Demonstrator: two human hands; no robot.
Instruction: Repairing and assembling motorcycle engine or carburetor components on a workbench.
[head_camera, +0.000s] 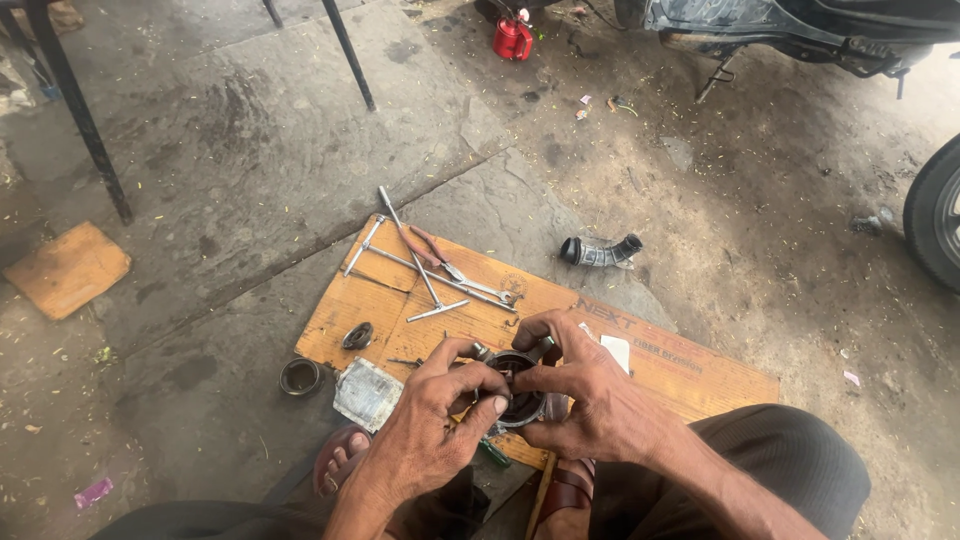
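Both hands meet over the near edge of an orange-brown board (690, 375) that lies flat on the concrete ground; between them sits a round, dark metal housing (518, 392), cup-like and open toward the camera, its hollow dark inside with what it contains too shadowed to tell. The left hand (432, 425) is curled around the housing's left side, thumb laid across the rim and fingers closed tight against it; the right hand (592, 392) wraps the right side, fingers bent over the top edge and thumb pressing at the rim, so both grips are closed on the same part. A green-handled tool (494, 452) pokes out just below the housing. On the board's far left corner lie two T-handle wrenches (425, 275) crossed over each other, with red-handled pliers (432, 246) resting against them; a small dark oval part (357, 335) sits near the left edge. Off the board's left corner, on the concrete, stands a shallow round cap (300, 376), its contents not visible, and just beside it a squarish grey metal cover (367, 394). A ribbed black rubber hose (599, 251) lies beyond the board's far edge; a red can (513, 39) stands well away near a parked vehicle.
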